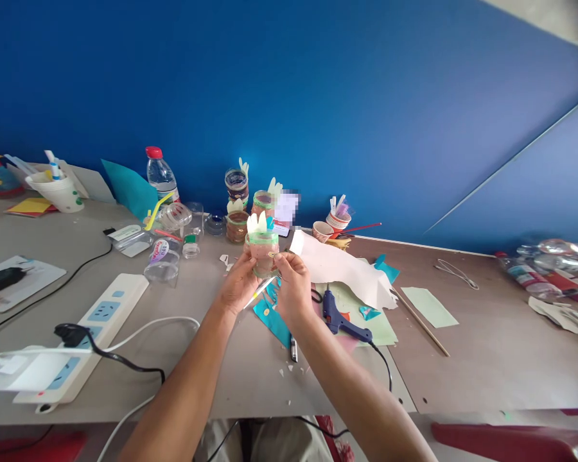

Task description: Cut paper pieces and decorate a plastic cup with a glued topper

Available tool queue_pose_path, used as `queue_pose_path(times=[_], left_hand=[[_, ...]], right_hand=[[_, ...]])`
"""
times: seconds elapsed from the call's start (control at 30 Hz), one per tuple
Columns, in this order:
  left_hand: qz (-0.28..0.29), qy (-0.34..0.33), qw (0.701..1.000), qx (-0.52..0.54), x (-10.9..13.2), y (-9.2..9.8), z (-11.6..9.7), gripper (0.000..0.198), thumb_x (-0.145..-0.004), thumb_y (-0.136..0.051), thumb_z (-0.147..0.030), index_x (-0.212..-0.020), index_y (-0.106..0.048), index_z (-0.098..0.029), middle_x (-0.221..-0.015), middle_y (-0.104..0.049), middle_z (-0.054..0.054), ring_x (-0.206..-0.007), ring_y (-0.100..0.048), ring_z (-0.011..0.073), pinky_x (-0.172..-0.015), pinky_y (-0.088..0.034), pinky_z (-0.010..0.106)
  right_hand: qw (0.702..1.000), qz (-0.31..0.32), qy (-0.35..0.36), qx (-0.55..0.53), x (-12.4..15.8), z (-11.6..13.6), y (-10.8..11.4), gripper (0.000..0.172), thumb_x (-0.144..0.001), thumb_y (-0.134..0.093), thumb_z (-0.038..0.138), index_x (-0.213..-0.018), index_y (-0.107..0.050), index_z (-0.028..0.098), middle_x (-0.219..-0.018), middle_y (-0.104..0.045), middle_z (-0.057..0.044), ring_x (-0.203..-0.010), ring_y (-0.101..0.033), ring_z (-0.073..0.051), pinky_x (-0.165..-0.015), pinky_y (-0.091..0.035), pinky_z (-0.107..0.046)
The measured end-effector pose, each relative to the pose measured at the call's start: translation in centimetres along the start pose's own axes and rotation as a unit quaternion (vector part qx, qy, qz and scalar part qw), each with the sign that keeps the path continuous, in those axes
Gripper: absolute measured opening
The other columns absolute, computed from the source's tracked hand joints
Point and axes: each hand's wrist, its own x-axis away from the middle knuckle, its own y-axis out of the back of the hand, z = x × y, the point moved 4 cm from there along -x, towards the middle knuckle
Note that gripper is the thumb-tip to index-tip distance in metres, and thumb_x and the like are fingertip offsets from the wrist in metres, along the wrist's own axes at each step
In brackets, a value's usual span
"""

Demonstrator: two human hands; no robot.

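Note:
Both hands hold a small decorated plastic cup point(264, 247) upright above the table. It has a pinkish-brown wrapped side, a green band at the rim, pale paper petals and a bit of blue paper on top. My left hand point(239, 280) grips its left side, fingers partly hidden behind it. On the lower right, my right hand point(293, 282) pinches it close to a small yellow button-like dot. Behind stand similar decorated cups point(237, 228). Below the hands lie blue paper scraps point(272, 321) and a marker-like black and silver tool point(293, 350).
A blue glue gun point(341, 317) with a black cord lies on pale green paper, right of my right arm. Torn white paper point(341, 264) is behind it. Left are a power strip point(89, 333), cut plastic bottle parts point(164, 260) and a water bottle point(160, 172). A wooden stick point(424, 322) lies right.

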Motion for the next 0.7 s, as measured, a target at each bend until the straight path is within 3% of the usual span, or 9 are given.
queue_pose_path(times=[0.7], left_hand=[[-0.018, -0.002, 0.999, 0.026, -0.02, 0.03, 0.12, 0.035, -0.085, -0.057, -0.014, -0.118, -0.063, -0.022, -0.11, -0.071, 0.004, -0.103, -0.064, 0.0166, -0.093, -0.046, 0.03]], right_hand=[[0.998, -0.007, 0.021, -0.063, -0.15, -0.34, -0.11, 0.018, -0.067, -0.07, 0.033, -0.069, -0.059, 0.018, -0.067, -0.06, 0.002, -0.066, -0.051, -0.012, -0.068, -0.042, -0.027]])
